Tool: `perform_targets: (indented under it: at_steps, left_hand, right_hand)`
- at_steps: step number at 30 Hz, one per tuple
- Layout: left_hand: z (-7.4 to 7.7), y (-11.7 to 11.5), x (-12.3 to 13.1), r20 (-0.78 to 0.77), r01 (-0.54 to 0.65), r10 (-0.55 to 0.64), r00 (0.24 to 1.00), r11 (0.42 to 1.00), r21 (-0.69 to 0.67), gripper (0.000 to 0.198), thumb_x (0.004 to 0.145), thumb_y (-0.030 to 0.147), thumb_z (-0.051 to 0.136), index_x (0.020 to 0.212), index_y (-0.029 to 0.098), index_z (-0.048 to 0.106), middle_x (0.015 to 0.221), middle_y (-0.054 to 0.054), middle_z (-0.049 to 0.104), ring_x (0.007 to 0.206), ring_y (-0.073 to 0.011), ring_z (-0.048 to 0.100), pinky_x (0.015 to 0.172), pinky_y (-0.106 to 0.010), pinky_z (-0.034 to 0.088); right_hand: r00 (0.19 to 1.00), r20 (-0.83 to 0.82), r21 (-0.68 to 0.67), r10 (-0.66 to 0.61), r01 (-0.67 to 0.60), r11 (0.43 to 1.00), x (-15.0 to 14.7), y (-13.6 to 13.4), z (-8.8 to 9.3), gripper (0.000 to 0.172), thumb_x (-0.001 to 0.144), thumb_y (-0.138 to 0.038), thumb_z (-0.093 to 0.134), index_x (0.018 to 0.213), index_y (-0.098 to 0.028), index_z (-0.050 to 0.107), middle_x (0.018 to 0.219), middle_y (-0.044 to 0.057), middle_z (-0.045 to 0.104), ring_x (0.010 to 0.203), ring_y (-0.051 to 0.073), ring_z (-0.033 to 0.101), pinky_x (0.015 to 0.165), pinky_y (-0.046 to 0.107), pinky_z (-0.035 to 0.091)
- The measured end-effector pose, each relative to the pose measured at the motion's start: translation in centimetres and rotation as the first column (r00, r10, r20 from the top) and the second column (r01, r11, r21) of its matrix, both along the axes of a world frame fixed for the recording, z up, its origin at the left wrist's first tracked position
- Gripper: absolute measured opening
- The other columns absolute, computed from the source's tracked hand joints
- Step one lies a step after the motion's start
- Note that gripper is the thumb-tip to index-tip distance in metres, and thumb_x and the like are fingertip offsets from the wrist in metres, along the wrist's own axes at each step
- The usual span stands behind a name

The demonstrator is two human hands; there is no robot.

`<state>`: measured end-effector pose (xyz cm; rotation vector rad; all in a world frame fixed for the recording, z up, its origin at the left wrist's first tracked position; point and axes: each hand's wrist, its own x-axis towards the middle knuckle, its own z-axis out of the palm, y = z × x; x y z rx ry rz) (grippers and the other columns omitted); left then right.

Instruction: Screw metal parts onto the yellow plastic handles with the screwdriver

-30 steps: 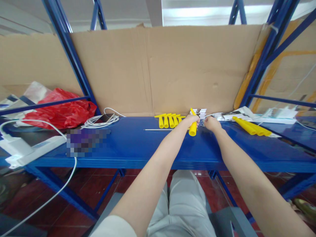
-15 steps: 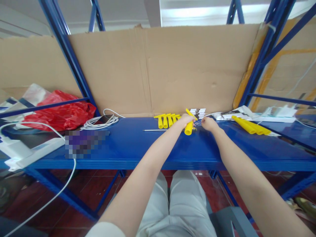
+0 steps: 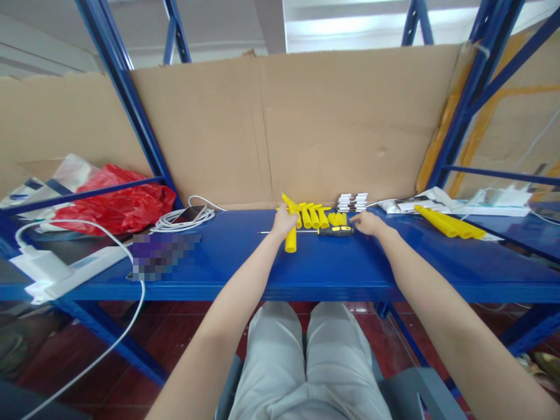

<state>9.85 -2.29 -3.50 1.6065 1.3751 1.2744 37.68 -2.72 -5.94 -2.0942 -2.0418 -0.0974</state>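
"What have your hands got?"

"My left hand (image 3: 285, 220) grips a yellow tubular piece (image 3: 290, 241); my right hand (image 3: 368, 223) has its fingertips drawn together, though I can't tell whether they hold anything."

"What could go wrong?"

"Swinging my left hand rightward could knock the row of yellow pieces (image 3: 322, 218) just beside it. The screwdriver (image 3: 335, 231) between my hands could get nudged and roll."

"Anything else around?"

"Small yellow parts (image 3: 338, 219) left of my right hand; white strips (image 3: 352, 202) stacked beyond them."
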Motion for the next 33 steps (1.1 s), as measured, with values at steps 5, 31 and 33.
perform_targets:
  at_steps: [5, 31, 33]
  left_hand:
    - [-0.5, -0.5, -0.9, -0.257, -0.141, 0.161, 0.953, 0.986, 0.092, 0.040, 0.087, 0.005, 0.058, 0.125, 0.017, 0.054, 0.123, -0.014, 0.073, 0.101, -0.0229, 0.075, 0.085, -0.030, 0.057]
    - [-0.8, -1.1, -0.3, -0.392, -0.076, 0.094, 0.915, 0.995, 0.061, 0.052, 0.084, 0.008, 0.060, 0.134, 0.020, 0.055, 0.126, -0.011, 0.073, 0.112, -0.0227, 0.073, 0.100, -0.034, 0.056]
    - [-0.8, -1.1, -0.3, -0.392, -0.064, 0.081, 0.916, 0.996, 0.056, 0.051, 0.085, 0.008, 0.059, 0.134, 0.019, 0.055, 0.127, -0.011, 0.073, 0.112, -0.0226, 0.073, 0.100, -0.034, 0.056]
  right_hand:
    - [0.999, 0.039, 0.004, -0.021, 0.020, 1.000, -0.2, -0.2, -0.1, 0.049, 0.085, -0.013, 0.052, 0.127, -0.022, 0.076, 0.124, 0.010, 0.075, 0.119, 0.027, 0.068, 0.101, 0.033, 0.052]
    - [0.993, 0.113, 0.028, -0.032, 0.029, 0.999, -0.9, 0.0, -0.6, 0.036, 0.091, -0.006, 0.047, 0.115, -0.013, 0.073, 0.119, 0.017, 0.074, 0.115, 0.025, 0.069, 0.095, 0.028, 0.050]
    - [0.994, 0.102, 0.022, -0.031, 0.029, 0.999, -1.0, 0.0, -0.6, 0.037, 0.092, -0.006, 0.045, 0.116, -0.012, 0.073, 0.120, 0.018, 0.074, 0.116, 0.026, 0.069, 0.096, 0.030, 0.050]
